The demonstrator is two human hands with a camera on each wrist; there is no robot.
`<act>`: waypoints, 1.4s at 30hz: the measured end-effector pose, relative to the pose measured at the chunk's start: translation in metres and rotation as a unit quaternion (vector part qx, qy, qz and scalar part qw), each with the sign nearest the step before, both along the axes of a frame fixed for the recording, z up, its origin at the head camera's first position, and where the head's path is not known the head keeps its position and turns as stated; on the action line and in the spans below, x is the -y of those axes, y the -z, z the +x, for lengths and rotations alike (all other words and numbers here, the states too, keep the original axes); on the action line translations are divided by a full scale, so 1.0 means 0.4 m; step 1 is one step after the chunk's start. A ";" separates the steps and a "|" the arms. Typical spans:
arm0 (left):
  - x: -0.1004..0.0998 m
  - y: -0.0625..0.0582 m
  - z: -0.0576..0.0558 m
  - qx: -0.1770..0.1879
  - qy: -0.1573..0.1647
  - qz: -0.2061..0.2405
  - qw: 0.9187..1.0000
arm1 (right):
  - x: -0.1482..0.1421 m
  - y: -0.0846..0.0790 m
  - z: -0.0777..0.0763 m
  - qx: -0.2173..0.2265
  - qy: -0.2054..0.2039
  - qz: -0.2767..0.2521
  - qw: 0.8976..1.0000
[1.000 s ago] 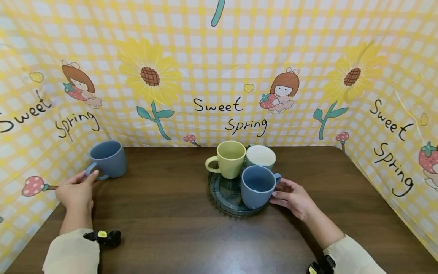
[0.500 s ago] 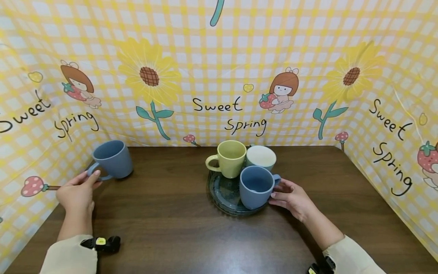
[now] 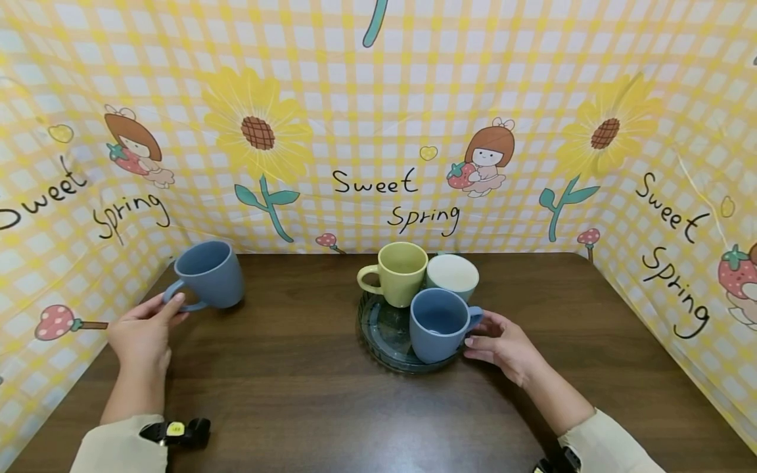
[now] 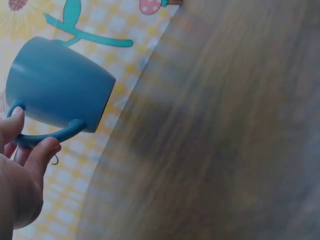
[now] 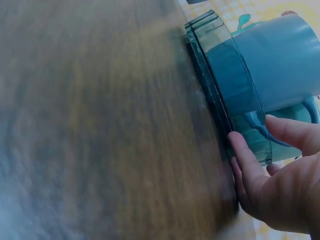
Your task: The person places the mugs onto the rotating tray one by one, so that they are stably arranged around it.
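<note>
On the left, my left hand (image 3: 142, 332) pinches the handle of a blue mug (image 3: 215, 279). The left wrist view has this mug (image 4: 57, 85) with thumb and fingers on its handle, held over the table and slightly tilted. My right hand (image 3: 503, 345) is at the right edge of a round dark glass tray (image 3: 378, 332). Fairly straight fingers (image 5: 242, 150) touch the tray's outer wall in the right wrist view, with the thumb at its upper rim. A second blue mug (image 3: 434, 328), a green mug (image 3: 402, 279) and a white-lined pale blue mug (image 3: 452, 272) stand on the tray.
The brown wooden table (image 3: 284, 387) extends to a yellow checked cloth (image 3: 355, 118) hung around the back and sides. Its printed flowers and letters are flat. The green mug's handle points left; the tray's blue mug has its handle toward my right hand.
My left hand has carried its mug to the right. The mugs on the tray have turned slightly, the front blue one shifting left and the green one right. My right hand has barely moved.
</note>
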State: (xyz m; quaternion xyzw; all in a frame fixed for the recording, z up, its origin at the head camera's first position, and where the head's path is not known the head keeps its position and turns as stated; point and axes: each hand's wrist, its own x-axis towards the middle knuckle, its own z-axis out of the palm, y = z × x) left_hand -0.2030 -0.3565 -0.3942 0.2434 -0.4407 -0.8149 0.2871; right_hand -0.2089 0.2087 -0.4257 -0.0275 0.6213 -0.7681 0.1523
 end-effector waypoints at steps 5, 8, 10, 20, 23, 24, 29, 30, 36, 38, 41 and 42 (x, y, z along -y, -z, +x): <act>-0.020 -0.004 0.002 -0.013 0.007 0.009 1.000 | -0.008 -0.006 -0.001 0.000 -0.012 0.017 1.000; -0.030 -0.006 0.005 -0.014 0.013 0.006 1.000 | -0.015 -0.011 -0.002 -0.004 -0.023 0.031 0.999; -0.034 -0.007 0.007 -0.015 0.019 -0.003 1.000 | -0.017 -0.012 -0.003 -0.004 -0.029 0.037 0.999; -0.059 -0.004 0.016 -0.036 0.027 -0.010 0.999 | -0.043 -0.010 -0.029 -0.001 -0.030 0.046 0.998; -0.069 -0.005 0.018 -0.040 0.026 -0.013 0.999 | -0.053 -0.005 -0.041 -0.005 -0.040 0.029 0.999; -0.073 -0.006 0.019 -0.043 0.026 -0.014 0.999 | -0.055 -0.004 -0.046 -0.004 -0.044 0.023 0.999; -0.091 -0.011 0.021 -0.058 0.029 -0.011 0.998 | -0.062 0.004 -0.070 0.001 -0.056 -0.002 0.998; -0.094 -0.012 0.021 -0.061 0.031 -0.012 0.998 | -0.061 0.006 -0.074 -0.001 -0.057 -0.002 0.998; -0.109 -0.019 0.025 -0.066 0.046 -0.020 0.997 | -0.053 0.013 -0.085 -0.004 -0.055 0.002 0.998; -0.113 -0.021 0.027 -0.067 0.052 -0.025 0.996 | -0.050 0.014 -0.085 -0.002 -0.052 0.003 0.999; -0.120 -0.023 0.031 -0.068 0.060 -0.034 0.995 | -0.045 0.013 -0.084 0.000 -0.046 0.004 0.999; -0.122 -0.023 0.032 -0.067 0.062 -0.037 0.995 | -0.043 0.013 -0.083 0.001 -0.044 0.004 0.999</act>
